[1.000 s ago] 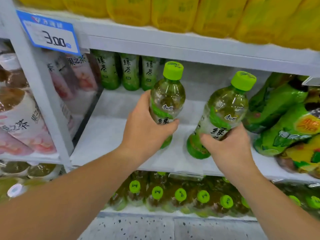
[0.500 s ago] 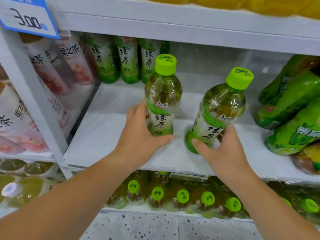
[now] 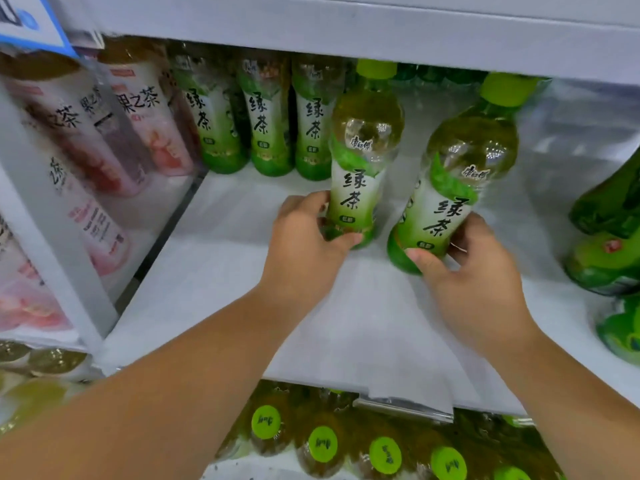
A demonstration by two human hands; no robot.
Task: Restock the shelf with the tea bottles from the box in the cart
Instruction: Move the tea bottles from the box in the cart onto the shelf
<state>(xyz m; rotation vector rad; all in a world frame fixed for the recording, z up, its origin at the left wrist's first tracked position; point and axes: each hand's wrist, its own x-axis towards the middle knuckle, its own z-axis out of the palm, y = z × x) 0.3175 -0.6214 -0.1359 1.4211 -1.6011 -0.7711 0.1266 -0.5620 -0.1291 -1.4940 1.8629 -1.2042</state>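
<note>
Two green tea bottles with lime caps are over the white shelf (image 3: 214,271). My left hand (image 3: 304,244) grips the base of the left tea bottle (image 3: 363,157), which stands upright near the row at the back. My right hand (image 3: 474,271) holds the bottom of the right tea bottle (image 3: 460,174), which leans to the right. Three matching green tea bottles (image 3: 266,123) stand at the back of the shelf. The box and cart are out of view.
Pink-labelled tea bottles (image 3: 104,133) fill the bay to the left behind a white upright post (image 3: 45,237). Dark green bottles (image 3: 609,237) lie at the right end of the shelf. Capped tea bottles (image 3: 322,445) crowd the shelf below. The upper shelf edge (image 3: 346,29) hangs close overhead.
Both hands have pushed their bottles deeper into the shelf and slid down to the bottle bases. The view has come closer and lower.
</note>
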